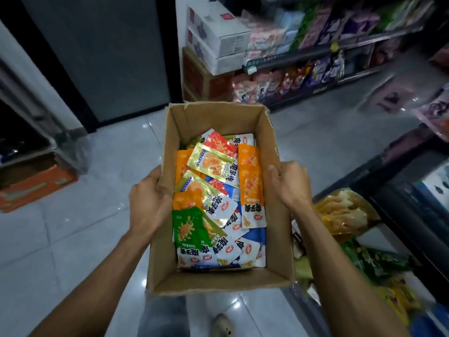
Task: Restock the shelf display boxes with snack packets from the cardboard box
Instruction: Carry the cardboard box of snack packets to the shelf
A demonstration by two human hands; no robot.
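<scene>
I hold an open brown cardboard box (264,132) in front of me, above the tiled floor. My left hand (148,200) grips its left wall, thumb over the rim. My right hand (290,183) grips the right wall the same way. Inside lie several snack packets (213,164) in orange, gold, green, red and white, piled loosely. Shelves (323,52) with snack goods run along the right side; packets in yellow and green (340,210) lie on a low shelf beside the box.
Stacked white and brown cartons (213,45) stand at the far end of the shelving. An orange crate (36,183) sits on the floor at the left. A dark glass door (97,57) lies ahead. My foot (224,324) shows below the box.
</scene>
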